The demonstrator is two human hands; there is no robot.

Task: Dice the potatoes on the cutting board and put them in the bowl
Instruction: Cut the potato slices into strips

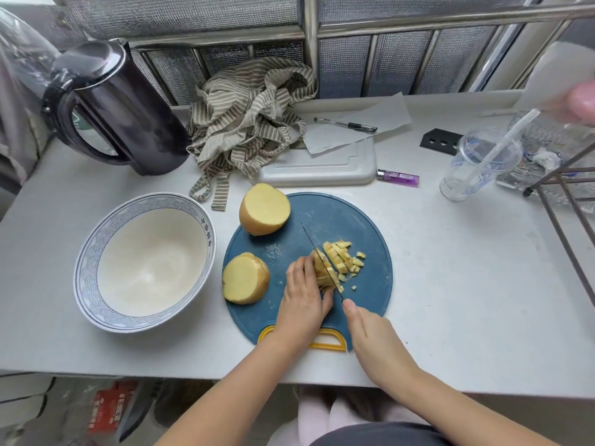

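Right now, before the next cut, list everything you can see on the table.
cutting board: 1, blue, yellow handle, centre
potato halves: 2, yellow, left part of board
partly cut potato: 1, yellow, middle of board
knife: 1, dark blade, across the potato
diced pieces: small pile, yellow, right of knife
bowl: 1, white, blue pattern, left of board
kettle: 1, black, back left
striped cloth: 1, beige, behind board
tray: 1, white, behind board
pen: 1, black, on paper
lighter: 1, purple, right of tray
plastic cup: 1, clear, straw, right
left hand: 1, fingers hold the partly cut potato
right hand: 1, grips the knife
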